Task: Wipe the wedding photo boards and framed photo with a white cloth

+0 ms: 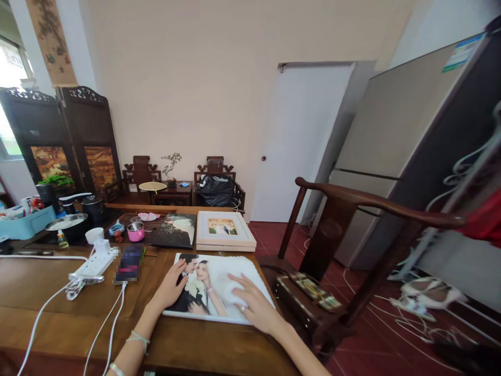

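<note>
A large wedding photo print [223,271] with a white background lies flat on the wooden table in front of me. It shows a couple and a bouquet. My left hand [171,286] rests at its left edge, fingers spread across the dark suit in the picture. On the right side of the print, my right hand [254,303] is spread too, with a ring on one finger. Neither hand grips anything. Just behind the print, a pale-framed picture [225,230] sits on top of another frame, beside a dark photo panel [174,231].
On the left stand a white power strip [96,261] with cables, a plugged-in phone [130,262], a pink cup [135,232], a pot [67,223] and a blue bin [27,222]. A wooden chair [332,235] stands right of the table, near a fridge [387,125].
</note>
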### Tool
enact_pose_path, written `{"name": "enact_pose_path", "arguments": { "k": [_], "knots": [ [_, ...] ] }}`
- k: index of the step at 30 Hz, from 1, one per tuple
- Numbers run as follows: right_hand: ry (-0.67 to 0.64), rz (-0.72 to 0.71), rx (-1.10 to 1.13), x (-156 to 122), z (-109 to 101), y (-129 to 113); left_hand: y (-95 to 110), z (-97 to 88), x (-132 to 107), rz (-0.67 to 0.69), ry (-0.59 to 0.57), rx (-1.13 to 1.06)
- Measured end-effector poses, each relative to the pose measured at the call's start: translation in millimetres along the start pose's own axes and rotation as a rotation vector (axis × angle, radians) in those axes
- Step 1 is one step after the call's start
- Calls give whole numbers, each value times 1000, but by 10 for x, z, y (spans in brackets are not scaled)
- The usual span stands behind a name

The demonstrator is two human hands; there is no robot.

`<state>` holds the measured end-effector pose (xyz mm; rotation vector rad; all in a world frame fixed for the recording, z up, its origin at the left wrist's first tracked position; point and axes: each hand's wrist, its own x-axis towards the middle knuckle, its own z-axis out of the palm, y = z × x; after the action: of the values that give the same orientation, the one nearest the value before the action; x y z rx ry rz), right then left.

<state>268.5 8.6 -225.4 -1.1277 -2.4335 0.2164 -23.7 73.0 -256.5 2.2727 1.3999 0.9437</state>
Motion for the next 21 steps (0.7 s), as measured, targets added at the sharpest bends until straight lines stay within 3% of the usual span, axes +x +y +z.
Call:
{"name": "enact_pose_path", "arguments": {
  "k": [4,8,18,21],
  "knots": [
    [74,72,-17,263,73,215,-10,3,0,2,11,-4],
    [117,95,-44,324,144,222,10,-9,-1,-12,0,0],
    [64,-13,-50,-152,86,-234,14,4,1,11,19,2],
    [40,-36,-42,-203,67,-250,9,6,-2,10,7,12]
  ]
}}
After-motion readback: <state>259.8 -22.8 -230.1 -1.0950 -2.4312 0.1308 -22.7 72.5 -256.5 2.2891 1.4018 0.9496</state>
